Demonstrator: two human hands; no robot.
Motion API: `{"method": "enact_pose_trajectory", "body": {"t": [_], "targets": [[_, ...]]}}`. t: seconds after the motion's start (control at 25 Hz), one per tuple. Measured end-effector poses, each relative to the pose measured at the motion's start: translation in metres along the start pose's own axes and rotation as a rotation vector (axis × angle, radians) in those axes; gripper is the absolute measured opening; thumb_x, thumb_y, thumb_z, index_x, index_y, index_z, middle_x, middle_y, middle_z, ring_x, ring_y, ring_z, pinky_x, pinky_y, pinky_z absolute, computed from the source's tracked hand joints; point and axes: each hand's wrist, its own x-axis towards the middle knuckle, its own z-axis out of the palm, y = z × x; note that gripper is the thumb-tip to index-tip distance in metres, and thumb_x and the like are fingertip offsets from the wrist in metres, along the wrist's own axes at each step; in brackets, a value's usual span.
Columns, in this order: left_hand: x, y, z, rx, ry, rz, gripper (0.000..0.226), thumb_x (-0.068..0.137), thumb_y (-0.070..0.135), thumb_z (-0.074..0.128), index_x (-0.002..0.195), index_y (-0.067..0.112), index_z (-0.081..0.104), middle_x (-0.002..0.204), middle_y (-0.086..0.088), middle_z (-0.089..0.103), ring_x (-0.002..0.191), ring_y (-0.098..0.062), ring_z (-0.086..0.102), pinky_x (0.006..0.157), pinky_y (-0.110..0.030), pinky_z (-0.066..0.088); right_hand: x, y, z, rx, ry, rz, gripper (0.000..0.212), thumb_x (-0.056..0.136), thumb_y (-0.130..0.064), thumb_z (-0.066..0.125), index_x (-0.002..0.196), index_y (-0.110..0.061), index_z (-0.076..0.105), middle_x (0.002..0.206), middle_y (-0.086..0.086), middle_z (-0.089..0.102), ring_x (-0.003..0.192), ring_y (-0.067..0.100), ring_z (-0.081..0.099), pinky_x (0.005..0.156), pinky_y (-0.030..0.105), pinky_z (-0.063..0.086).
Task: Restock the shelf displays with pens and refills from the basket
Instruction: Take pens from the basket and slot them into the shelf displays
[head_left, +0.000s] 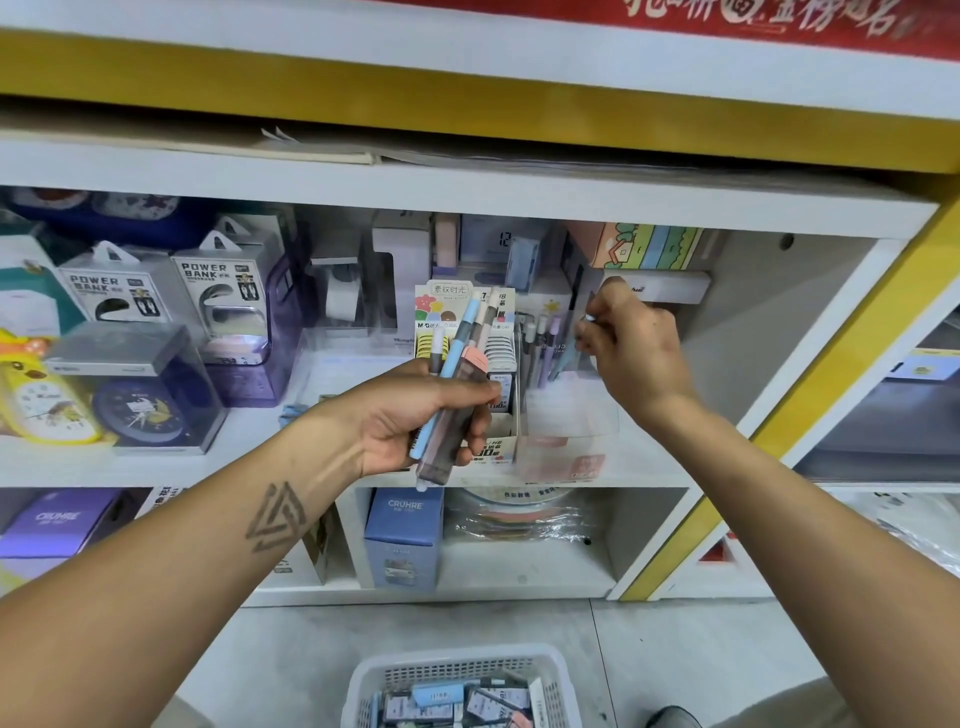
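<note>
Left hand (415, 415) fingers curled round bundle of pens (452, 384), near shelf display (566, 415). Right hand (631, 343) pinches one pen (563, 358) over display. Pens light, stiff, smooth, likely slippery; grip mid-barrel. Basket (457, 670) on floor, near.

On the middle shelf (649, 462), the power bank boxes (171, 291) stand left of the refill display box (498, 415), with a clear pen holder (566, 415) just right of it. Clocks (104, 400) sit at the far left front. The basket (462, 686) lies on the floor (675, 649) below, before the shelving.
</note>
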Motion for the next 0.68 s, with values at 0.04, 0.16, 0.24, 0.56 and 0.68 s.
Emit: {"method": "enact_pose_trajectory", "body": {"t": [0.04,0.16,0.24,0.56,0.68], "targets": [[0.001,0.0,0.001,0.001,-0.003,0.001,0.009,0.084,0.015,0.074,0.087,0.01,0.067,0.067,-0.014,0.057,0.058,-0.027,0.056,0.051,-0.03,0.047,0.0,0.001,0.001,-0.006,-0.006,-0.005,0.016,0.095,-0.013,0.055,0.088,-0.021,0.043,0.075,0.003,0.069,0.074,0.029,0.067,0.071,0.047,0.056],[0.004,0.001,0.004,0.026,-0.002,0.007,0.009,0.088,0.015,0.071,0.085,0.01,0.065,0.066,-0.014,0.057,0.054,-0.026,0.054,0.048,-0.029,0.046,-0.002,0.004,0.002,-0.015,-0.027,-0.031,0.017,0.094,-0.008,0.054,0.086,-0.019,0.045,0.073,0.002,0.068,0.073,0.025,0.067,0.066,0.046,0.056],[0.005,0.001,0.006,0.033,-0.004,0.014,0.01,0.09,0.014,0.07,0.083,0.011,0.063,0.067,-0.014,0.057,0.052,-0.025,0.053,0.047,-0.028,0.045,-0.003,0.005,0.002,-0.003,-0.047,-0.049,0.014,0.096,-0.006,0.052,0.088,-0.017,0.048,0.075,0.003,0.067,0.073,0.023,0.067,0.064,0.046,0.056],[0.007,-0.001,0.006,0.01,-0.017,0.027,0.01,0.088,0.012,0.071,0.08,0.013,0.065,0.071,-0.015,0.057,0.054,-0.025,0.054,0.046,-0.028,0.045,0.004,0.002,0.004,-0.234,-0.16,-0.128,0.019,0.094,0.002,0.048,0.096,0.008,0.066,0.087,0.023,0.067,0.081,0.04,0.062,0.073,0.052,0.052],[0.006,-0.001,0.007,0.009,-0.044,0.03,0.007,0.087,0.013,0.072,0.082,0.013,0.068,0.073,-0.016,0.058,0.056,-0.026,0.056,0.047,-0.028,0.045,0.0,-0.01,-0.001,-0.132,-0.094,-0.037,0.025,0.097,-0.005,0.051,0.115,0.001,0.068,0.095,0.018,0.072,0.088,0.032,0.067,0.081,0.041,0.055]]}}
